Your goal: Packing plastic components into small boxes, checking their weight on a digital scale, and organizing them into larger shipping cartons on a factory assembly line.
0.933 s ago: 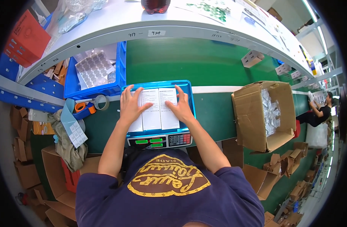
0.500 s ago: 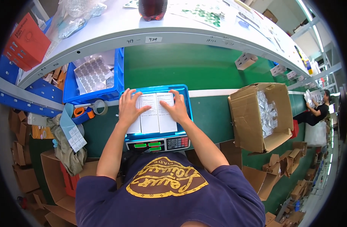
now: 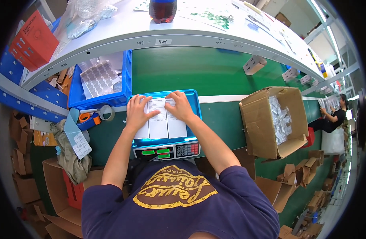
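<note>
Three white printed paper stacks or flat boxes (image 3: pixel 158 125) lie side by side in the blue tray (image 3: pixel 194 107) of a weighing scale (image 3: pixel 167 152); which of the two they are, I cannot tell. My left hand (image 3: pixel 138 112) rests on the left one, fingers stretched toward its far end and thumb reaching to the middle one. Over the far end of the right one lies my right hand (image 3: pixel 180 106), its fingers bent and its thumb apart from them, touching near the middle one. The scale's displays glow green beside a keypad.
Left stands a blue bin (image 3: pixel 127 75) with printed sheets, near tape rolls (image 3: pixel 107 113). An open carton (image 3: pixel 254 127) holding clear plastic packs sits right. A white shelf (image 3: pixel 123 34) spans above a green surface bearing white boxes (image 3: pixel 254 65). A person (image 3: pixel 337 116) works far right.
My right hand has shifted left and its fingers have come over the far end of the middle and right pieces. The left hand stays nearly in place. White boxes behind moved slightly left.
</note>
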{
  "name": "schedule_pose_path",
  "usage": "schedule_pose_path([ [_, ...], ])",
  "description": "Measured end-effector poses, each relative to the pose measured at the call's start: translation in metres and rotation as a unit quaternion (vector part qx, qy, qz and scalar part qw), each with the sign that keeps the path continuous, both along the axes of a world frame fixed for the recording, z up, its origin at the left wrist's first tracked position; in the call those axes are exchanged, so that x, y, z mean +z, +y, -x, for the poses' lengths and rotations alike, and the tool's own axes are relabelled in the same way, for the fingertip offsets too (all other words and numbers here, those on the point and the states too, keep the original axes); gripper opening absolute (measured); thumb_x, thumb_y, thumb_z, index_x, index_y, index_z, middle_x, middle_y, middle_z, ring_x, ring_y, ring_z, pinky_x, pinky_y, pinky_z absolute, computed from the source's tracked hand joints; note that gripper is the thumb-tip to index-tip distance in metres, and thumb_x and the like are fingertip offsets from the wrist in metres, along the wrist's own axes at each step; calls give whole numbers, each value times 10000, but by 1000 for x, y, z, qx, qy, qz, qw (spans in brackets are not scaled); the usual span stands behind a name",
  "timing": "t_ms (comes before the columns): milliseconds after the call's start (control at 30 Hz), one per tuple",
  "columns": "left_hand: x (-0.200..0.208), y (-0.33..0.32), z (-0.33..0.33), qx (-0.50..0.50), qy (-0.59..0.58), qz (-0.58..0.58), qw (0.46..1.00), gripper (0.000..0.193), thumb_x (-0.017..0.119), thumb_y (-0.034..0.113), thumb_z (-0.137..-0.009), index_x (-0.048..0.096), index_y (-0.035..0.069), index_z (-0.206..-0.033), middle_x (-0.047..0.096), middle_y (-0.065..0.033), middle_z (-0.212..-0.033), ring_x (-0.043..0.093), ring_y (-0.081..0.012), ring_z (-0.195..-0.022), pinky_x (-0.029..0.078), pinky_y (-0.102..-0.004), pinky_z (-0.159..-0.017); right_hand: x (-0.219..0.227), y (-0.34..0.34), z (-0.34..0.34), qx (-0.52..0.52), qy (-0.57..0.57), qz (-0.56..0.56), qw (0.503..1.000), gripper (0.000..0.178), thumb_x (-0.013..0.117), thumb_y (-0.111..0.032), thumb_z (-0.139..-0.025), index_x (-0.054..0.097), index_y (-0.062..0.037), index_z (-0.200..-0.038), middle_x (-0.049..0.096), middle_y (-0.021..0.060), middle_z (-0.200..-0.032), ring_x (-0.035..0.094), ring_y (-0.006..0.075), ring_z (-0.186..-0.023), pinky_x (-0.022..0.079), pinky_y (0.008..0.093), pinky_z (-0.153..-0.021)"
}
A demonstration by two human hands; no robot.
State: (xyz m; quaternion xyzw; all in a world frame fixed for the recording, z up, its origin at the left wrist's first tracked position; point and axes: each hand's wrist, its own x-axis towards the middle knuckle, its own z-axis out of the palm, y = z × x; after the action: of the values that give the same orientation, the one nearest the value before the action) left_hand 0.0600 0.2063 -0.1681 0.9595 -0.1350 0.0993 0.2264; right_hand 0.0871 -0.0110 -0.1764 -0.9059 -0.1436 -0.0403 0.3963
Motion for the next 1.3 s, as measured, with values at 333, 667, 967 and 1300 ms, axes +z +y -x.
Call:
schedule_pose_path([
  [333,2,1,3,7,-22,10,1000,641,802,490,-722,635,154,-1242,538,-112,-1364,364,-330,-1379,277,-501,-1132,-26,-11,30,-336,-34,-253,907,278,624,-181,-882,596,-48,-1124,533,106,-1025,544,231,-926,457,346,-834],
  [667,7,6,5,-4,-86,43,995,562,793,358,-764,603,147,-1248,529,-105,-1372,342,-334,-1403,184,-583,-1154,-27,-26,56,-175,142,-320,920,430,646,-221,-913,517,-57,-1288,585,90,-1112,568,147,-926,486,288,-803],
  [967,49,75,50,158,-29,352,922,126,619,114,-939,652,24,-1022,651,-59,-1012,607,-164,-997,449,-293,-915,1,-185,115,-315,42,-338,886,310,621,-163,-920,579,-41,-1202,599,26,-959,552,118,-859,467,273,-801],
  [1300,295,65,-79,-38,-312,222,923,210,649,165,-919,651,0,-1049,694,-109,-978,652,-193,-976,471,-297,-904,-172,-172,172,-410,-13,258,875,467,522,-216,-910,496,-155,-1373,408,141,-1485,358,331,-1386,265,541,-1135],
])
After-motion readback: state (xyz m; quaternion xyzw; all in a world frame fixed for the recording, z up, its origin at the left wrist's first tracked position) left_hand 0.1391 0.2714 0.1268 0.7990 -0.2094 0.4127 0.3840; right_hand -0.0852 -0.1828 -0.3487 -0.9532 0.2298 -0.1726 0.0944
